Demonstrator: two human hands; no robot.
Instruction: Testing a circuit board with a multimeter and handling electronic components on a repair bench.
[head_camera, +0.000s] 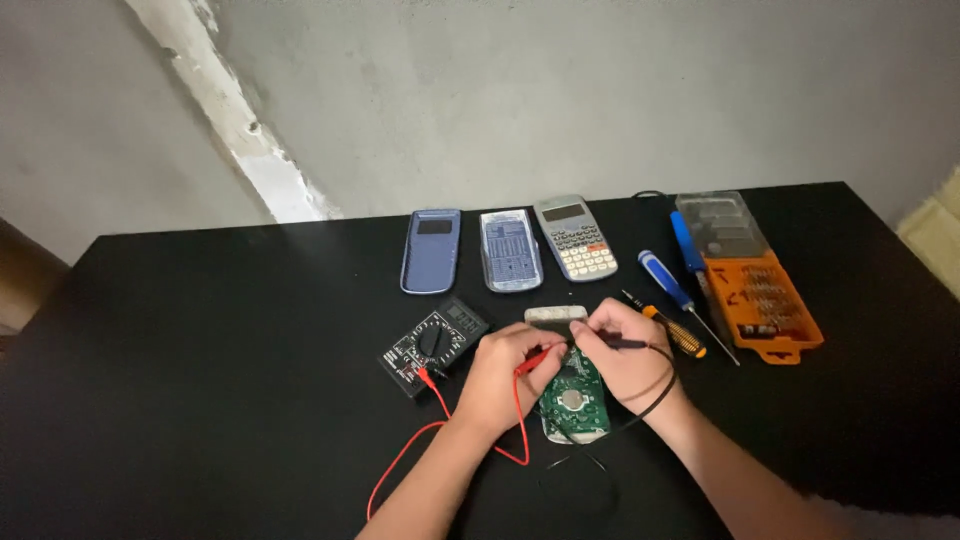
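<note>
At the desk's (200, 330) centre, the left hand (503, 372) pinches the red probe (535, 361) and the right hand (622, 345) pinches the black probe (625, 343) over the opened calculator's green circuit board (572, 398), multimeter (434, 345) at nine o'clock; steadying both tips should give clean contact.

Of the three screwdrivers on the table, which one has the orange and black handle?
The shortest screwdriver, lying nearest the right hand; the other two have blue handles.
</note>
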